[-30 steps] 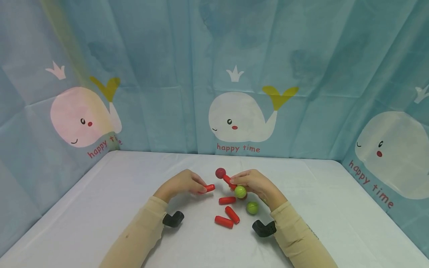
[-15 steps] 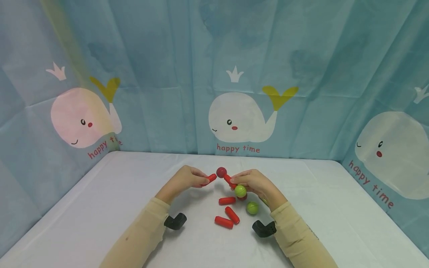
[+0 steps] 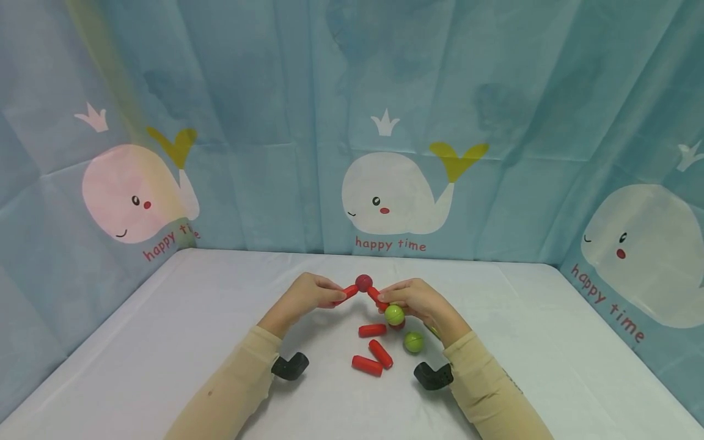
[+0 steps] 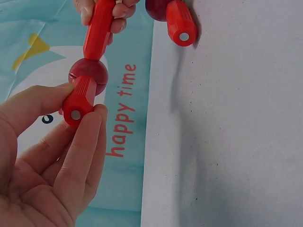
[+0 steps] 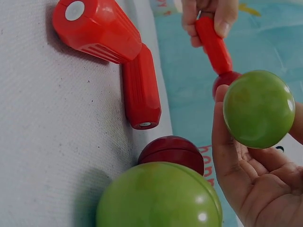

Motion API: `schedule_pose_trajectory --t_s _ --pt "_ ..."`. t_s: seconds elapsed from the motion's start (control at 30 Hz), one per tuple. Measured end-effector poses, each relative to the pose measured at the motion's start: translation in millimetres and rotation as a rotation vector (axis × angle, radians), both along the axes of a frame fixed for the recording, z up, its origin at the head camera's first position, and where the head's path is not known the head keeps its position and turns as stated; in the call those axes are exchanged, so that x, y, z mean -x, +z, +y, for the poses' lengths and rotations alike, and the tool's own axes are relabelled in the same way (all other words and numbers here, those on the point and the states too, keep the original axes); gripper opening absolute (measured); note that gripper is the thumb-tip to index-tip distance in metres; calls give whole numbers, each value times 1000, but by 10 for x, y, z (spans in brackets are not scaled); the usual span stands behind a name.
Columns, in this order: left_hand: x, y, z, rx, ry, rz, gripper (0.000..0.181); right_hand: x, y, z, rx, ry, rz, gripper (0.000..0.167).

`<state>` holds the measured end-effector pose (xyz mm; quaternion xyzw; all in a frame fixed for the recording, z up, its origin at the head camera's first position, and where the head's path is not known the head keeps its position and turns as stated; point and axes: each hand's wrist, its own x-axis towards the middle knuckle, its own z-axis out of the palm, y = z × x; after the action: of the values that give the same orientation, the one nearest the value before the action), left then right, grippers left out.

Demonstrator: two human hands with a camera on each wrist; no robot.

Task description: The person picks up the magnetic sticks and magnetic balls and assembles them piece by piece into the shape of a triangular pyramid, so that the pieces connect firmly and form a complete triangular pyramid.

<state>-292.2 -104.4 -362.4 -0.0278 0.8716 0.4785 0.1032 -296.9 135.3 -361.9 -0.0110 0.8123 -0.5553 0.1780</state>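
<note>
My left hand (image 3: 310, 293) pinches a red magnetic rod (image 4: 78, 106) between thumb and fingertips, its pale metal end facing the left wrist camera. The rod's far end meets a dark red ball (image 3: 363, 283). From the other side, a second red rod (image 3: 376, 297) joins that ball, pinched by my right hand (image 3: 418, 302). A green ball (image 5: 259, 109) sits at the near end of the right hand's rod and hides much of it in the right wrist view. The joined pieces are held above the table, forming a peak.
Below the hands, several red rods (image 3: 366, 365) lie on the white table (image 3: 165, 342). A green ball (image 3: 414, 342) rests right of them, near another dark red ball (image 5: 173, 152). Something green (image 3: 433, 330) is partly hidden by the right wrist. A blue whale-print curtain (image 3: 264, 183) surrounds the table.
My left hand has lifted its red rod up and to the right, bringing the tip against the dark red ball. The right hand has stayed nearly still.
</note>
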Motion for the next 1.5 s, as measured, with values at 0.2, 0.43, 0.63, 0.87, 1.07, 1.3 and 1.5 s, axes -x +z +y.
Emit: schedule_pose_trajectory --t_s 0.2,0.43,0.63,0.87,1.07,1.3,1.5 --pt "-13 16 5 -14 8 -8 22 -10 5 10 3 6 -3 31" --pt "-15 22 -24 -25 -4 -10 24 -12 19 0 -2 12 -5 31" --pt "-2 5 -32 -60 -14 -9 26 -6 30 1 14 6 -19 31" --pt "14 -42 -28 -83 -21 4 24 0 20 3 41 17 -43 32" --pt "24 -46 8 -96 -10 -7 24 37 -11 33 62 43 -60 37" --pt "58 -25 30 -97 -29 -11 27 57 -17 82 74 78 -84 36" --pt "75 -33 28 -146 -45 3 30 60 -13 105 72 63 -75 37"
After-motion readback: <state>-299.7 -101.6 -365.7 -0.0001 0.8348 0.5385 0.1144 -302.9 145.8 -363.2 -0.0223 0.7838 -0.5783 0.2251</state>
